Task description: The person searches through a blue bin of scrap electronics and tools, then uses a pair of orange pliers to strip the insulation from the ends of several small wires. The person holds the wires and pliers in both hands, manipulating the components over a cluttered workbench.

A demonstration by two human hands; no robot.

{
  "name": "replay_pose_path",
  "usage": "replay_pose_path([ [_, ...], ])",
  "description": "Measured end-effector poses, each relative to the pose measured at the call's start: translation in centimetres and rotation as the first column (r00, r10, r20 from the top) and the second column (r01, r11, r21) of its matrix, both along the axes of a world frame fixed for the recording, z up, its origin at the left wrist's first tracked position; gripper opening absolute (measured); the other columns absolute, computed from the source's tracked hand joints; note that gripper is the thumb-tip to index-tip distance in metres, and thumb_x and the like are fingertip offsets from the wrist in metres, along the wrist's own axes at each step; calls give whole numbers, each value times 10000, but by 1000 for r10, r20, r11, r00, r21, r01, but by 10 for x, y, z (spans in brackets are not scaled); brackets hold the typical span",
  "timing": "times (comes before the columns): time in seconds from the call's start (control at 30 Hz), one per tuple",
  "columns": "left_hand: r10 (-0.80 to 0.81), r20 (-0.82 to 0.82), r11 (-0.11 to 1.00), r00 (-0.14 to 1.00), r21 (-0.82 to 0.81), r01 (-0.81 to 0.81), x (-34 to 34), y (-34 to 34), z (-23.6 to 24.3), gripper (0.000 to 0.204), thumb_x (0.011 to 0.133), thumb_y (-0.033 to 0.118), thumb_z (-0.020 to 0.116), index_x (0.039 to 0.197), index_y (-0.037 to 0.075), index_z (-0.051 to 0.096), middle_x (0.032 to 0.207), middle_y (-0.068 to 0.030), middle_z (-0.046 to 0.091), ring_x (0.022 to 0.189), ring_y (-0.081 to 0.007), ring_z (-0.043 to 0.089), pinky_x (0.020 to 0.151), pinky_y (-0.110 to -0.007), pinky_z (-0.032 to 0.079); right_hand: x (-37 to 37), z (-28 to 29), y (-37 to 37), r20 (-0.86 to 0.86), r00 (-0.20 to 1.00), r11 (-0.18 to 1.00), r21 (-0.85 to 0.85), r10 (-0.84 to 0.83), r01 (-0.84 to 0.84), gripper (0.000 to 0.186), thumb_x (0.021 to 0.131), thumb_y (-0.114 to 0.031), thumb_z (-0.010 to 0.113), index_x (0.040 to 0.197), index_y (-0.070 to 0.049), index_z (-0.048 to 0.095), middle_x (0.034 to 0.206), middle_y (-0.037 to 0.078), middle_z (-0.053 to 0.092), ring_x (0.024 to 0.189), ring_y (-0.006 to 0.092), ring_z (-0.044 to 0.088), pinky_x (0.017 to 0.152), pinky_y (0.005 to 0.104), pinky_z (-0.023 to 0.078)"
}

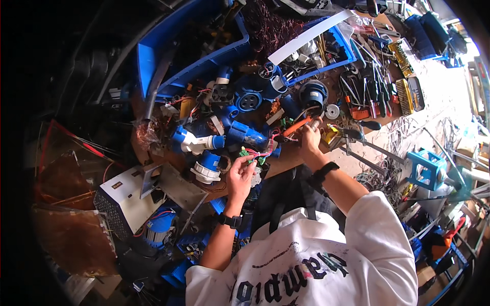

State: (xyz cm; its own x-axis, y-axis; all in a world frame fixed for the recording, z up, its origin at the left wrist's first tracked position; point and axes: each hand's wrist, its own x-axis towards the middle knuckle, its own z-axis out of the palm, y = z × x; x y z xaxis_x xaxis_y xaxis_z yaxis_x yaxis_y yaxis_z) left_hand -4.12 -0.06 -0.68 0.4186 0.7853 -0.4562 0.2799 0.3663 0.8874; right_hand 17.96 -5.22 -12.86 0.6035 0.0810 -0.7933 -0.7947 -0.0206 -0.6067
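My left hand (pixel 241 177) is closed in a pinch at the table's near edge. Between its fingertips are thin red and pink wires (pixel 261 153), which join a small green connector piece (pixel 244 151). My right hand (pixel 310 136), farther right, is wrapped round an orange-handled hand tool (pixel 296 127); its exact kind is unclear. Just beyond the hands lies a blue plastic housing (pixel 246 133). A white-and-blue plug housing (pixel 199 142) rests to the left, with another blue-and-white plug (pixel 206 167) nearer me. Past my right hand sits a round dark-blue motor-like part (pixel 313 95).
Blue bins (pixel 196 71) stand at the back, one crate (pixel 321 48) full of small parts. Pliers and screwdrivers (pixel 375 84) crowd the right side, beside yellow bit sets (pixel 404 97). A teal stand (pixel 427 170) is at far right, a metal box (pixel 130 196) at lower left.
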Motion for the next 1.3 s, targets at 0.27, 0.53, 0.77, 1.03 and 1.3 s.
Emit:
replay_pose_path([
  [0.27,-28,132,997,991,71,18,14,-1,19,228,901,33,648,1121,1,597,945,-41,658,788,-84,629,739,-230,522,-13,79,-75,228,919,894,246,322,-374,487,873,-20,535,1352,-45,453,1256,89,566,1111,185,574,945,323,476],
  [0.53,-118,165,936,979,349,54,23,8,100,257,902,42,657,1143,14,572,969,-32,650,850,-85,615,775,-229,491,7,191,-110,423,818,618,538,390,-573,746,784,-50,568,1478,-17,298,1519,129,348,1393,245,357,1128,392,293],
  [0.77,-228,78,832,971,533,152,20,18,178,281,872,58,692,1124,23,574,978,-41,645,837,-92,610,782,-240,482,17,245,-109,621,707,447,556,337,-701,823,786,-218,670,1472,13,278,1546,144,267,1436,291,267,1160,471,228],
  [1.03,-273,192,816,943,565,121,15,26,241,288,867,21,695,1129,7,577,1037,-48,642,934,-106,626,846,-245,481,18,279,-97,765,546,226,497,341,-838,954,739,-394,736,1486,-63,243,1535,201,249,1414,372,281,1141,548,228],
  [1.3,-348,251,795,903,589,143,20,42,265,268,886,20,672,1139,-1,587,1062,-53,639,962,-105,619,874,-243,484,0,298,-75,656,685,128,686,316,-716,975,724,-393,719,1492,-46,228,1566,183,211,1438,324,252,1160,489,209],
])
